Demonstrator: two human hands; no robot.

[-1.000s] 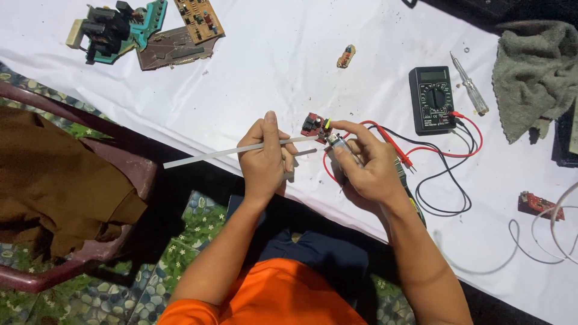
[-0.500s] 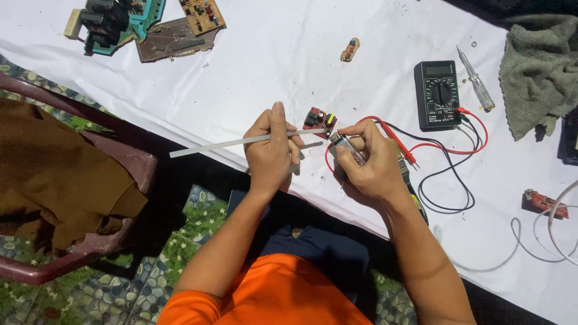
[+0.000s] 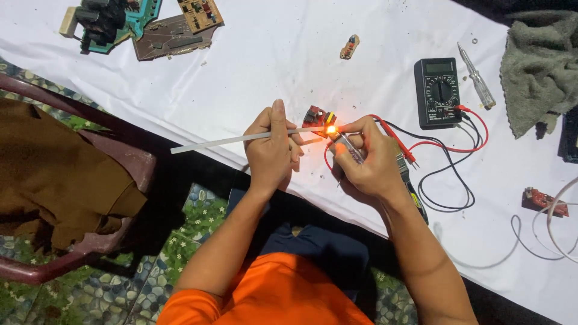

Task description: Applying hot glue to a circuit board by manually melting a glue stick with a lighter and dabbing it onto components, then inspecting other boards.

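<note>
Thin white rod (image 3: 241,139) level, tip glowing orange against small red board (image 3: 315,115).

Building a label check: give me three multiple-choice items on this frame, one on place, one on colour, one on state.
1. Where is the multimeter?
A. on the white cloth, past the right hand
B. on the chair
C. on the floor tiles

2. What colour is the person's shirt?
A. blue
B. orange
C. grey

3. What shows at the tip of the white rod?
A. nothing
B. water
C. an orange glow

Key: A, it lies on the white cloth beyond the right hand; B, the shirt is orange; C, a glow shows where the left hand holds the rod.
</note>
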